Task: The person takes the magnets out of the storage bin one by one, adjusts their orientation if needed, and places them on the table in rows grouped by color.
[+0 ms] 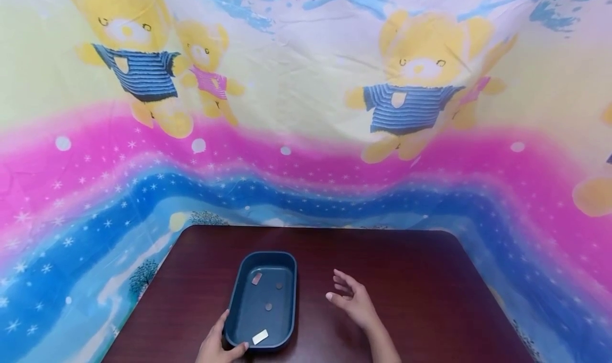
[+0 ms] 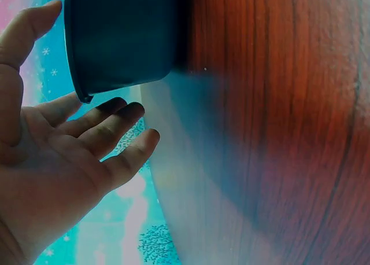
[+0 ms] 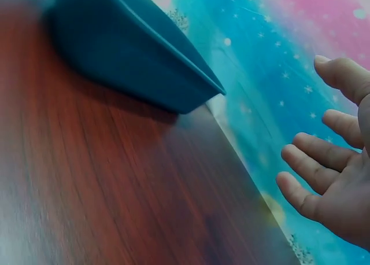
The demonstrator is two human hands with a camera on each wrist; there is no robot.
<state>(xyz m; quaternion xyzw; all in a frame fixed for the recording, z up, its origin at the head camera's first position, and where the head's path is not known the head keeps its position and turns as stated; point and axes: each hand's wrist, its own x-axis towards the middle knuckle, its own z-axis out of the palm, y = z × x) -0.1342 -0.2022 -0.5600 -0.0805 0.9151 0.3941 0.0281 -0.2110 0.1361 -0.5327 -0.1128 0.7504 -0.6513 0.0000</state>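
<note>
- A printed cloth (image 1: 306, 155) with yellow bears, a pink band and blue starry waves hangs behind the tabletop and spreads to both sides of it.
- The dark wood-grain tabletop (image 1: 430, 299) fills the lower middle of the head view.
- The left hand (image 1: 217, 346) sits at the near left corner of the tray (image 1: 237, 299); in the head view its thumb lies along the tray's left wall and one fingertip rests on the near rim. The left wrist view shows the palm spread, with fingers (image 2: 110, 126) straight and loosely fanned beside the tray's outer wall, curled round nothing.
- The tray is dark blue-grey, oblong with rounded corners, and stands flat on the tabletop left of centre, its long side running away from the person.
- Inside the tray lie a small pale tab (image 1: 260, 337) near the front rim, close to the left hand's fingertip, a small pinkish tab (image 1: 256, 278) toward the far end, and two small round dark pieces (image 1: 269, 306), one mid-floor and one further back to the right.
- The right hand (image 1: 353, 299) hovers over the tabletop just right of the tray, apart from it, palm turned toward the tray, fingers spread and gently bent, holding nothing.
</note>
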